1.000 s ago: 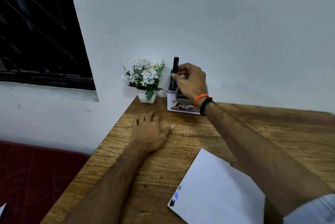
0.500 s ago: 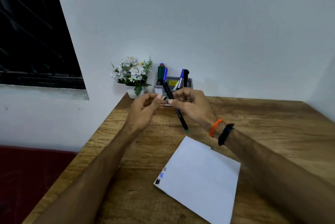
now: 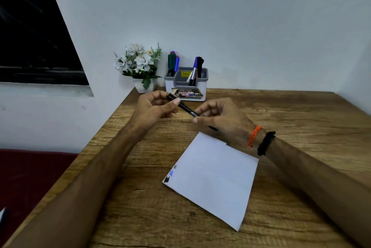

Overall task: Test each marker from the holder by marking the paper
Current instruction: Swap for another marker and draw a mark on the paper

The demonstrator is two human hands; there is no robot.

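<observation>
**Black marker held between both hands, cap end to the left**

Black plastic, thin and stiff: the marker (image 3: pixel 183 106) looks light and smooth, so it may slip if it is held only loosely. It is in the air, slanted, just in front of the holder (image 3: pixel 185 85) and above the bench (image 3: pixel 291 111). The left hand (image 3: pixel 154 110) pinches its upper end with curled fingers and thumb. The right hand (image 3: pixel 218 117) is curled around the lower part of the barrel. I judge the cap is on the left end, and that a firm grip on the barrel is best for pulling it off.

Beyond the hands, the holder has two visible compartments. The one nearer the left hand has a green and a blue marker; the other has a blue and a black one. The paper (image 3: pixel 212 179) lies below the right hand, with small marks at its corner.
</observation>
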